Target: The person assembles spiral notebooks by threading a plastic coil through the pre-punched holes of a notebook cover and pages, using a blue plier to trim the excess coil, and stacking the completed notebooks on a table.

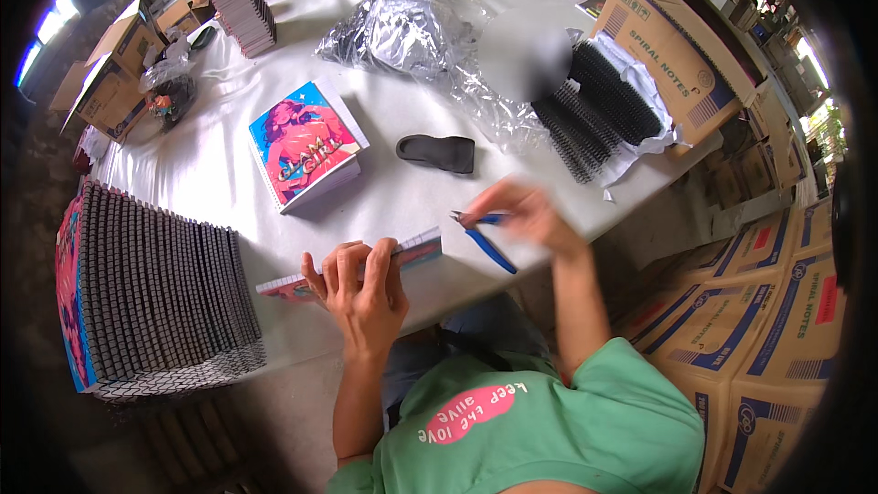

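Gripped at the table's (384, 128) near edge by the left hand (364, 288), fingers curled over its top, the notebook (402, 252) is met by blue-handled pliers (483, 238) clasped in the blurred right hand (526, 212), so a slip could mar the binding.

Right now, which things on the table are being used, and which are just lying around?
In use:
- notebook stood on its edge, gripped by the left hand
- blue-handled pliers in the right hand

Lying about:
- notebook with the bright cover
- black curved pad
- black spiral coils
- crumpled clear plastic
- row of bound notebooks
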A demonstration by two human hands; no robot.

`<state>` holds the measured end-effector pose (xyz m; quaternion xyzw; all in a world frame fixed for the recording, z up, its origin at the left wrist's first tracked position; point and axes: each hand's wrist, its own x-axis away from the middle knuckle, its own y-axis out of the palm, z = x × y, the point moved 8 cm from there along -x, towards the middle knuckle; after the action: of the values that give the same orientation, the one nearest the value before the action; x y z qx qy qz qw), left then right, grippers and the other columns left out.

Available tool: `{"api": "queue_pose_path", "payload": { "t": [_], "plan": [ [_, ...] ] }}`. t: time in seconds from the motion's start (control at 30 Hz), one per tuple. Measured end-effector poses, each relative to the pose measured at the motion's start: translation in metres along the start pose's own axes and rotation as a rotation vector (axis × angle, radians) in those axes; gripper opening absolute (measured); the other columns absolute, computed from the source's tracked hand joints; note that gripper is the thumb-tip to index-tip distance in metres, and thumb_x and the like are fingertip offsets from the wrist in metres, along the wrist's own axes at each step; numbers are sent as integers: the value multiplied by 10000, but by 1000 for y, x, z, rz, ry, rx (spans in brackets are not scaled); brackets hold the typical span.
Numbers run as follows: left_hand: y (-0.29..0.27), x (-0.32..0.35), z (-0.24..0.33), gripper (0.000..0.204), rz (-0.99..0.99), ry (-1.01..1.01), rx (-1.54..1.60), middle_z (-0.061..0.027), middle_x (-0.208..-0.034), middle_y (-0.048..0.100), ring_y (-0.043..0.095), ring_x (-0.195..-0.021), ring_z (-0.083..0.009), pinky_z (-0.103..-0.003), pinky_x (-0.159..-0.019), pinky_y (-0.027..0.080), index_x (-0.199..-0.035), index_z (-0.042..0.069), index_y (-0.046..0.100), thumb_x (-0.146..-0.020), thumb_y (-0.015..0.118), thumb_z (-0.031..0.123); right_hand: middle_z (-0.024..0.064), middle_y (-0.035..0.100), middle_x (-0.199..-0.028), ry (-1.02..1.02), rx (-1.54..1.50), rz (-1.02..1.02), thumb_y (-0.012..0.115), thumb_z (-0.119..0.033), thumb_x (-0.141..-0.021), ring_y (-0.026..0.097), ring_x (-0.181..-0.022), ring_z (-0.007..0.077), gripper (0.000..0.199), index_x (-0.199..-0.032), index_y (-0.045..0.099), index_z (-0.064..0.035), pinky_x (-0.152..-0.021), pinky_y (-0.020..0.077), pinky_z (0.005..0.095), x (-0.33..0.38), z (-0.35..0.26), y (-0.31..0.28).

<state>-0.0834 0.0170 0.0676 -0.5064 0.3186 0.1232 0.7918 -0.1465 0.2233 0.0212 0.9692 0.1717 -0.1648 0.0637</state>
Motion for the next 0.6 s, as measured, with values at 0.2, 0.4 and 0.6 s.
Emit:
{"api": "queue_pose_path", "payload": {
  "t": [0.2,0.4,0.6],
  "plan": [
    [3,-3,12,371,36,109,47,-9,-808,467,525,-904,-181,-456,-1085,73,-1076,205,636,-709,678,167,163,587,-1044,97,1323,591,655,-139,-712,570,-979,301,414,-1095,567,-8,-886,442,402,-44,15,-197],
    [15,4,13,511,112,42,-7,-68,-996,483,428,-1175,-317,-537,-1072,-2,-1046,145,578,-629,752,386,191,625,-928,495,1759,332,410,-123,-875,625,-853,373,281,-1086,566,-22,-719,511,482,-74,44,-220],
    [24,8,15,567,322,-58,29,-72,-1018,487,339,-1243,-370,-580,-1060,25,-911,124,507,-555,804,450,209,640,-876,364,1534,262,602,-162,-781,624,-817,386,280,-1028,624,-32,-769,500,441,-80,2,-221]
  ]
}}
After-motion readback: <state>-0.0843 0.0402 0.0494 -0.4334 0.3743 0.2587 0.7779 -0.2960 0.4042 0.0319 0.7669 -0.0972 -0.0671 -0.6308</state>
